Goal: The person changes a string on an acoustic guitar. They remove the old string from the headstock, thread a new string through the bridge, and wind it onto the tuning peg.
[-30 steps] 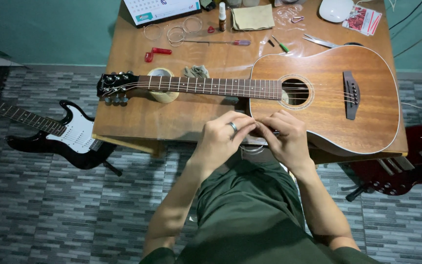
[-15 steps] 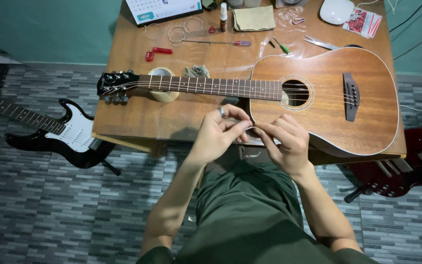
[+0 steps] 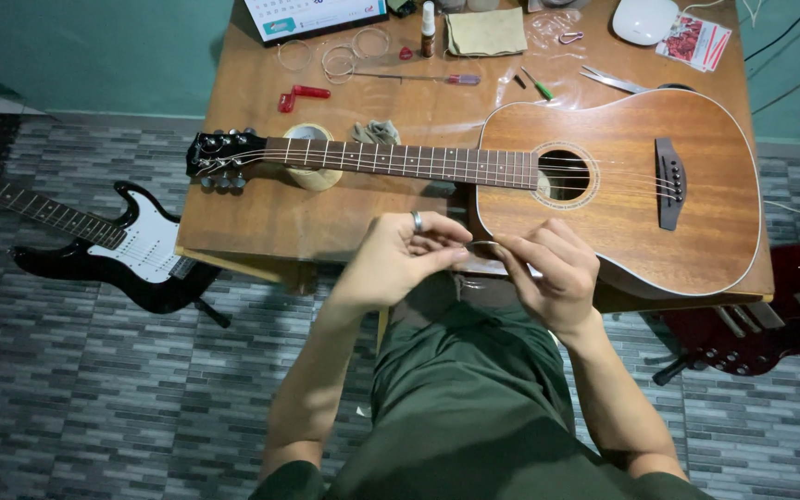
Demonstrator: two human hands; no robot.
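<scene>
Both hands pinch a thin coiled guitar string (image 3: 481,245), kinda silvery. Left hand (image 3: 400,259) and right hand (image 3: 553,273) hold it just beside the acoustic guitar (image 3: 622,185).

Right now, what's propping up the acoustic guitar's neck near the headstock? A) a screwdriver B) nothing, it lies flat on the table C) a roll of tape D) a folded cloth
C: the acoustic guitar lies across the table, and its neck passes over a roll of tape that sits just beside the headstock; the folded cloth and screwdriver lie farther back.
</scene>
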